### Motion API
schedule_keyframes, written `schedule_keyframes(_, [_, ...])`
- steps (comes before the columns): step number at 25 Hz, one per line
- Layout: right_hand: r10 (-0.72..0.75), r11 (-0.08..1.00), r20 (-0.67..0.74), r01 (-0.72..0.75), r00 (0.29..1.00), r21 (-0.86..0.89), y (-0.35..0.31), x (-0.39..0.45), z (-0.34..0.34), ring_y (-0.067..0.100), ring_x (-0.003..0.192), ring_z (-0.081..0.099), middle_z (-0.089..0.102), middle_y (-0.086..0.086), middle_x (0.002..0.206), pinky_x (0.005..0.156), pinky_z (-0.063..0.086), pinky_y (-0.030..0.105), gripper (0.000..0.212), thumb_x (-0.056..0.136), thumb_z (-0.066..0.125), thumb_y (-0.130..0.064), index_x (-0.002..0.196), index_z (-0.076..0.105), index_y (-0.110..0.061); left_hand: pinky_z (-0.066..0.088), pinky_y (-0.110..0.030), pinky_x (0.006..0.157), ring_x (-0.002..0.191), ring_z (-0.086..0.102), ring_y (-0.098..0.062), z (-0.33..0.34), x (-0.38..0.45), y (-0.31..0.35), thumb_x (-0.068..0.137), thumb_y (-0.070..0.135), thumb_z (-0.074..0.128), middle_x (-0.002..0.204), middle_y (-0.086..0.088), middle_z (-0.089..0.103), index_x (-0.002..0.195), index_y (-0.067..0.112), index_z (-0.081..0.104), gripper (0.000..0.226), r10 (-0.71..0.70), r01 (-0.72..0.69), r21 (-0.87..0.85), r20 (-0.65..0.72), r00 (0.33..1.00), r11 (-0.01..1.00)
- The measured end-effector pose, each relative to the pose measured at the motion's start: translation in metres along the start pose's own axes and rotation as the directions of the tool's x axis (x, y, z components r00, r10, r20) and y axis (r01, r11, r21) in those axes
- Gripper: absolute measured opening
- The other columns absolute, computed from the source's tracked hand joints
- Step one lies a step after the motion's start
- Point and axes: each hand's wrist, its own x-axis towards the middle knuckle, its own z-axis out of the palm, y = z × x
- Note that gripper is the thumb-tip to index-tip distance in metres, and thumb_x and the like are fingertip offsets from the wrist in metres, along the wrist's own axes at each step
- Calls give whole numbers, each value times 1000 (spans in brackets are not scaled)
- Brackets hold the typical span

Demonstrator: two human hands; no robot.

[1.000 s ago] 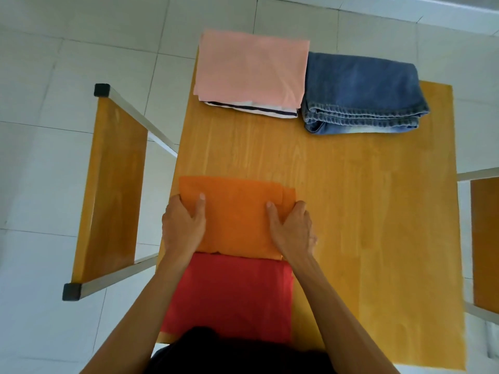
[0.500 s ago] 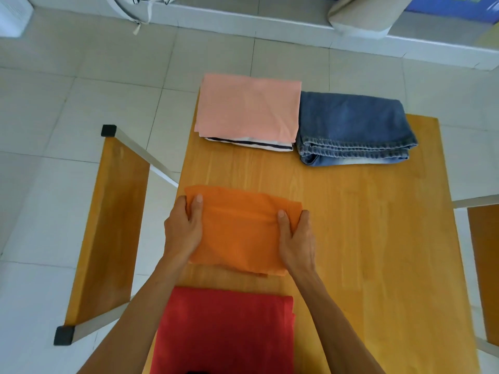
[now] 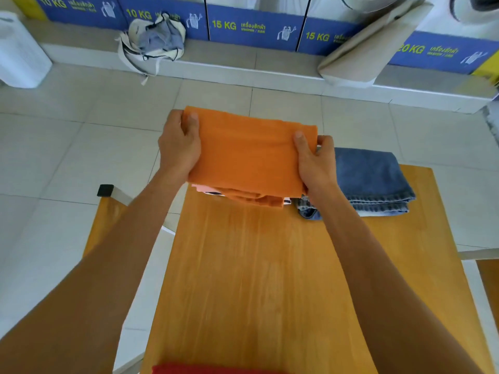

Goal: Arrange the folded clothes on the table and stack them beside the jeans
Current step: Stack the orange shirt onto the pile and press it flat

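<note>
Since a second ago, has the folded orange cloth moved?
Yes. Both hands carried the orange cloth from the table's near edge to the far end, over the pink stack beside the jeans.

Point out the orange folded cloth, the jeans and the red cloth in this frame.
orange folded cloth [image 3: 251,155]: head view, middle of its top face, between the two hands.
jeans [image 3: 372,179]: head view, top fold, right of the orange cloth.
red cloth [image 3: 216,369]: head view, visible strip at the table's near edge.

Pale tiled floor all around, bright and even. Blue machine panels marked 10, 15 and 20 KG line the far wall, a canvas bag slumped on the ledge below.
</note>
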Motion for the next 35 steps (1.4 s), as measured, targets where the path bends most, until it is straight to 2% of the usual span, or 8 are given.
schedule_keyframes(6, [36, 914, 88, 3, 995, -407, 34, 43, 22, 26, 99, 57, 53, 4, 115, 75, 44, 36, 51, 100, 52, -29, 143, 30, -12, 50, -35, 77, 99, 56, -25, 28, 31, -48, 96, 40, 51, 125, -8, 55, 133, 12, 48, 46, -305, 242, 268, 226, 925, 933])
schedule_keyframes(13, [-109, 963, -42, 95, 993, -251, 27, 45, 24, 14, 97, 50, 52, -4, 116, 80, 43, 32, 44, 101, 53, -27, 142, 37, -24, 60, -33, 59, 80, 66, -25, 21, 29, -59, 97, 32, 55, 112, -8, 60, 121, 8, 58, 33, -293, 293, 19, 158, 943, 956])
schedule_keyframes(18, [35, 986, -51, -43, 998, -162, 31, 41, 23, 16, 108, 54, 54, -1, 131, 83, 44, 32, 50, 98, 57, -29, 143, 37, -21, 61, -38, 63, 75, 69, -27, 16, 19, -70, 99, 27, 46, 110, -13, 65, 118, 9, 60, 30, -374, 363, 89, 197, 906, 927])
schedule_keyframes(22, [110, 981, -46, -116, 993, -154, 19, 45, 27, 13, 87, 55, 54, -1, 112, 62, 43, 25, 47, 95, 60, -32, 134, 41, -15, 46, -20, 51, 63, 57, -10, 15, 23, -63, 97, 34, 52, 107, -1, 57, 120, 14, 55, 31, -234, 221, 168, 60, 970, 961])
schedule_keyframes(25, [138, 864, -64, -152, 988, -480, 37, 34, 25, 22, 94, 59, 57, 9, 120, 76, 53, 43, 54, 90, 64, -39, 130, 41, -10, 45, -22, 63, 74, 57, -15, 19, 20, -64, 95, 23, 58, 103, -3, 62, 117, 14, 57, 24, -102, 72, 348, 69, 992, 935])
schedule_keyframes(29, [-197, 812, -182, 57, 963, -581, 41, 15, 19, 27, 110, 52, 49, 7, 122, 77, 48, 40, 50, 85, 69, -40, 124, 48, -17, 48, -35, 84, 108, 58, -27, 22, 11, -66, 92, 18, 60, 121, -9, 62, 121, 17, 60, 29, 200, -189, 487, 29, 979, 853])
schedule_keyframes(32, [-435, 587, 165, 417, 885, -694, 55, -12, 20, 19, 105, 45, 50, -1, 117, 80, 42, 33, 47, 76, 76, -46, 116, 60, -27, 36, -43, 108, 128, 47, -28, 26, -1, -58, 90, 29, 63, 136, -8, 55, 125, 18, 61, 37, 463, -564, 441, 323, 825, 698])
schedule_keyframes(35, [-479, 401, 325, 533, 815, -745, 76, -7, 18, 23, 104, 49, 56, -3, 112, 84, 35, 36, 37, 80, 75, -37, 115, 65, -34, 19, -52, 119, 145, 28, -29, 32, -10, -60, 84, 44, 69, 153, -7, 40, 134, 23, 56, 56, 374, -664, 419, 586, 719, 619])
